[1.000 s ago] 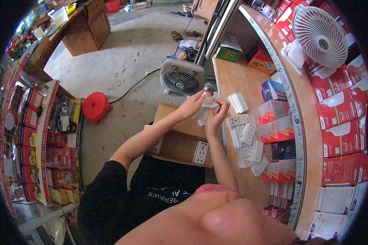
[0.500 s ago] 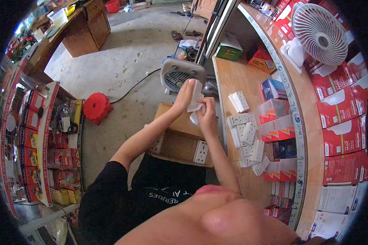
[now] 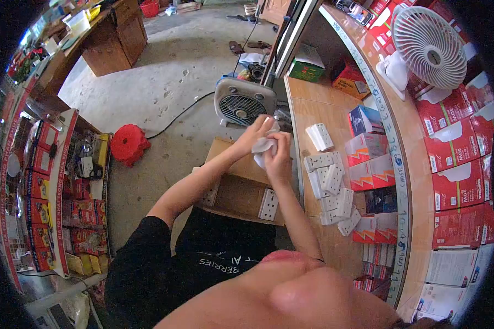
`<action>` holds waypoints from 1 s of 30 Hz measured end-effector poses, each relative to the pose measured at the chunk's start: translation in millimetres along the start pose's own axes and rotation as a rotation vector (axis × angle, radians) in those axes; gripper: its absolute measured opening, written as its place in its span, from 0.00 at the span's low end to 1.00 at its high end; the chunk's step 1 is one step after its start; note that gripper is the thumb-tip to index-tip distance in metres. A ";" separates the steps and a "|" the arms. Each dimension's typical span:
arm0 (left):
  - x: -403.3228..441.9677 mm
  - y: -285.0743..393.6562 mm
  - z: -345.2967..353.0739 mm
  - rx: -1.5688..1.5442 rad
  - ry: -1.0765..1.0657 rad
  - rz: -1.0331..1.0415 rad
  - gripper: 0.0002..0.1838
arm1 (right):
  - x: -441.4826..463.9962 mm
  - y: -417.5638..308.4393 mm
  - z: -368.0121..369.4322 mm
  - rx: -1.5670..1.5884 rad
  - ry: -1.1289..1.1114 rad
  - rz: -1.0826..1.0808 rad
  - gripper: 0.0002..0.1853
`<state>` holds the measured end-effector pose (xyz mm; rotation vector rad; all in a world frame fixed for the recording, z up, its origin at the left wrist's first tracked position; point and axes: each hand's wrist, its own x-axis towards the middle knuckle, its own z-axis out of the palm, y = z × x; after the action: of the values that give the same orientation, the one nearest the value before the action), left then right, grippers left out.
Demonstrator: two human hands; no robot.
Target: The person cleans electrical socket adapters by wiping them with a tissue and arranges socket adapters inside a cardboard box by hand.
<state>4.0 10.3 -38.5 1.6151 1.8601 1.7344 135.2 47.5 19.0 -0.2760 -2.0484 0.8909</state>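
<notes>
My left hand (image 3: 257,135) and my right hand (image 3: 279,156) are together above the open cardboard box (image 3: 241,159), both closed on a crumpled white cloth (image 3: 264,145). Whether something lies inside the cloth is hidden. A white power socket strip (image 3: 268,204) stands at the box's right side, and part of another (image 3: 207,196) shows at its left. On the wooden shelf to the right lies a pile of white socket strips (image 3: 332,179), with one more strip (image 3: 319,137) just above the pile.
A grey box fan (image 3: 245,102) stands beyond my hands. On the floor to the left is a red plastic stool (image 3: 130,145). Small boxes (image 3: 372,174) line the shelf's right edge, below a white fan (image 3: 431,49). A goods rack (image 3: 66,192) stands at far left.
My left hand was raised with the white cloth spread out half a second ago; it has come down and closed in beside my right hand, and the cloth is now bunched.
</notes>
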 end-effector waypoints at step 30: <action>10.6 57.7 -23.1 -0.113 -0.288 -0.284 0.26 | -5.9 56.1 -2.4 0.274 0.340 0.443 0.07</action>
<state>17.3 -10.1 19.8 1.3933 1.7231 1.3827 133.5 86.2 -22.0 -0.6964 -1.5519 1.2814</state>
